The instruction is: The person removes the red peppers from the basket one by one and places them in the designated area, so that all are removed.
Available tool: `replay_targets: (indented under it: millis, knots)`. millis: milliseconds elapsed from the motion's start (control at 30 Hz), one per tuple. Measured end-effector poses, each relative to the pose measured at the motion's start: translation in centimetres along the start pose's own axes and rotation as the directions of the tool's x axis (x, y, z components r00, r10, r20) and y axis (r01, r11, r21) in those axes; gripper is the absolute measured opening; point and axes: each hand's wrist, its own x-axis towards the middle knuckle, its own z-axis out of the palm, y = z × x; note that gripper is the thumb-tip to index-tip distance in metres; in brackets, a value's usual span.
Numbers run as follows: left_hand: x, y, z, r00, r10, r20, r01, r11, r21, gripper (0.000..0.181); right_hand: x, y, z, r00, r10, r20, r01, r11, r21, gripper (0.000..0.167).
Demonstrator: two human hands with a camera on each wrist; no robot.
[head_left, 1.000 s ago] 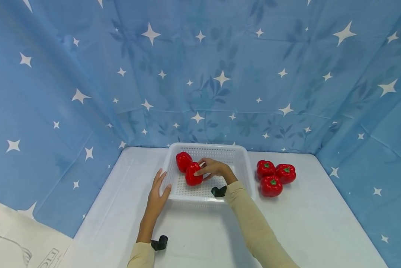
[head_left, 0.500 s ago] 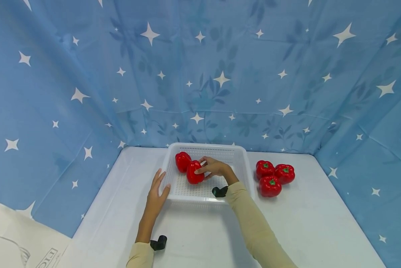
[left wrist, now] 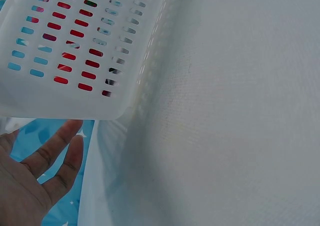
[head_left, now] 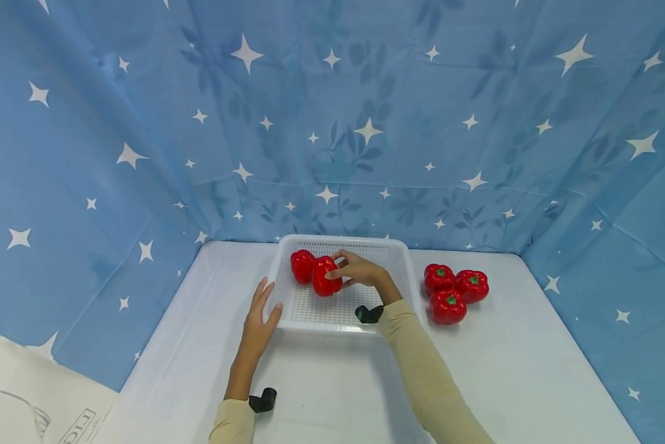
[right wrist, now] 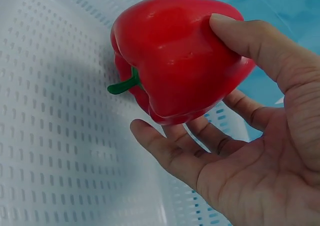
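My right hand (head_left: 360, 271) holds a red bell pepper (head_left: 326, 276) inside the white perforated basket (head_left: 343, 328). In the right wrist view the thumb lies on one side of this pepper (right wrist: 175, 56) and the fingers curl under it, its green stem pointing left. Another red bell pepper (head_left: 302, 266) is beside it in the basket's left part. At the basket's left rim rests my left hand (head_left: 259, 324), fingers spread and fairly straight. The left wrist view shows that hand (left wrist: 45, 176) by the basket's corner, with red showing through the wall slots.
Right of the basket, three red bell peppers (head_left: 448, 307) sit grouped on the white table (head_left: 332, 382). A blue curtain with white stars (head_left: 332, 123) hangs behind and along both sides. Each wrist bears a black camera mount (head_left: 369, 314).
My right hand has raised the bell pepper slightly and shifted it a little to the right and away from me. The left hand has stayed at the basket's rim.
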Motion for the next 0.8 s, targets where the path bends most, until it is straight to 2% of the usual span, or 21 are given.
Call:
replay_targets:
  millis: [333,600,800]
  knots:
    - [0.0,0.0,-0.1,1.0,-0.002,0.003,0.002,1.0,0.004,0.055,-1.2,-0.3,-0.6,1.0,-0.029,-0.012,0.029,1.0,0.009,0.065]
    - [0.0,0.0,0.0,1.0,0.005,0.001,-0.005,1.0,-0.001,0.055,-1.8,0.2,-1.0,0.997,-0.017,-0.074,0.019,1.0,0.015,0.07]
    - [0.0,-0.1,0.1,1.0,0.003,0.002,-0.003,1.0,-0.001,0.055,-2.3,0.3,-1.3,0.994,-0.048,-0.098,0.051,0.998,0.027,0.07]
